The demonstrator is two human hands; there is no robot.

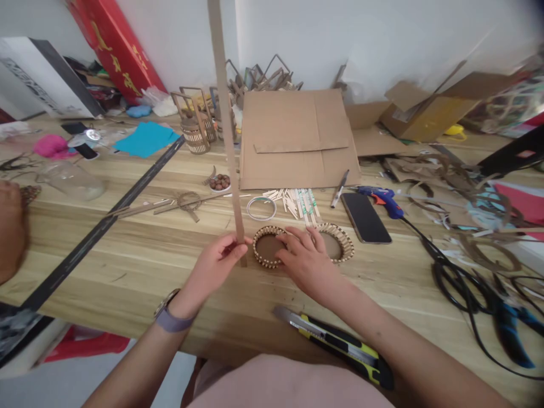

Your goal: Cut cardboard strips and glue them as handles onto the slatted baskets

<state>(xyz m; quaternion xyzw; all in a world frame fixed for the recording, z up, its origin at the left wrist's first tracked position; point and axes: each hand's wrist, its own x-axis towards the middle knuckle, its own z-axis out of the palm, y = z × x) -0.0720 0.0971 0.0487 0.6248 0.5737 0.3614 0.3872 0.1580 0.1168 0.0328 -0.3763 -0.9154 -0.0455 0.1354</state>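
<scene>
My left hand [216, 258] pinches the lower end of a long cardboard strip [225, 113] that stands nearly upright from the wooden table [127, 266]. My right hand [308, 258] lies fingers down over a round cardboard base edged with small sticks [266, 246], just right of the strip. A second round stick-edged base [340, 241] sits beside it, partly under my right hand. The strip's bottom end touches the table next to the left base.
A yellow-black utility knife [340, 345] lies at the near edge. A phone [365, 218], blue glue gun [382, 198], pen [340, 190], loose sticks [295, 201], flat cardboard [293, 139], long black ruler [102, 226] and black cables [467, 283] crowd the table. Another person's blurred hand [11, 226] shows at the left.
</scene>
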